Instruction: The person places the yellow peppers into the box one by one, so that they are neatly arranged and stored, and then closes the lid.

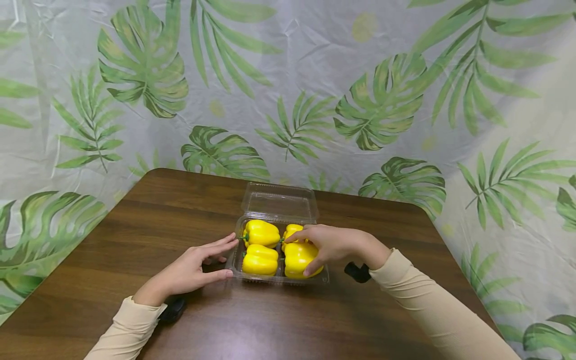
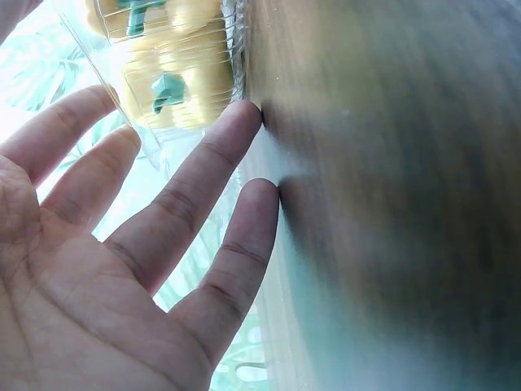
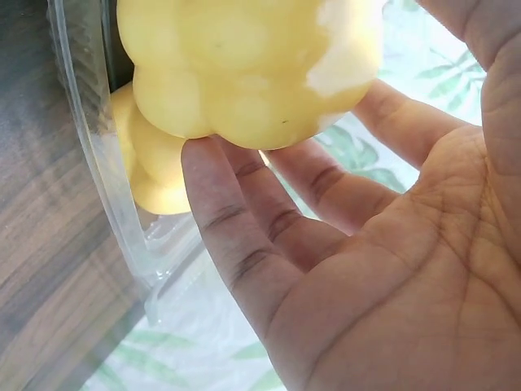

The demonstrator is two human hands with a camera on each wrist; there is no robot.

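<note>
Several yellow bell peppers lie in a clear plastic clamshell container [image 1: 288, 281], its lid [image 1: 280, 201] tipped back. My right hand [image 1: 335, 242] [image 3: 391, 269] holds the front right bell pepper [image 1: 298, 259] [image 3: 252, 73] between thumb and fingers; it partly hides the back right bell pepper [image 1: 293, 230]. The back left bell pepper [image 1: 263, 233] has its green stem toward the left, above the front left bell pepper [image 1: 260, 261]. With fingers spread, my left hand [image 1: 191, 269] [image 2: 122, 269] touches the container's left side and grips nothing.
The container stands on a brown wooden table [image 1: 180, 215], toward its far edge. Behind hangs a grey curtain [image 1: 310, 65] printed with green leaves. A black wrist strap [image 1: 357, 272] shows below the right wrist, another black strap [image 1: 173, 310] below the left.
</note>
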